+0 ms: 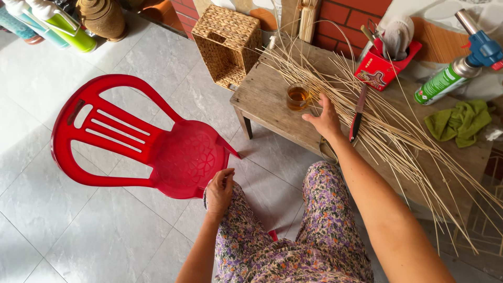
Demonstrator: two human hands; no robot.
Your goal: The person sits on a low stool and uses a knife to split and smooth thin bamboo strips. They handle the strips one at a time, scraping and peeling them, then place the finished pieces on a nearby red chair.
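- Head view: right hand (326,118) lay open, fingers spread on the thin rattan strips (367,112), centre-right on the wooden worktop (262,97).
- Glass of amber drink (298,97) stood just left of it.
- Left hand (220,189), loosely curled and empty, rested on the knee, lower centre, beside the red plastic chair (157,149).

A glossy red plastic chair (152,141) stands on pale grey floor tiles (78,230). Pale straw-coloured thin reed strips (377,120) cover a weathered grey-brown wooden table (262,99), beside a crumpled green cloth (461,121). The purple floral-patterned trousers (325,220) show yellow and white blossoms.
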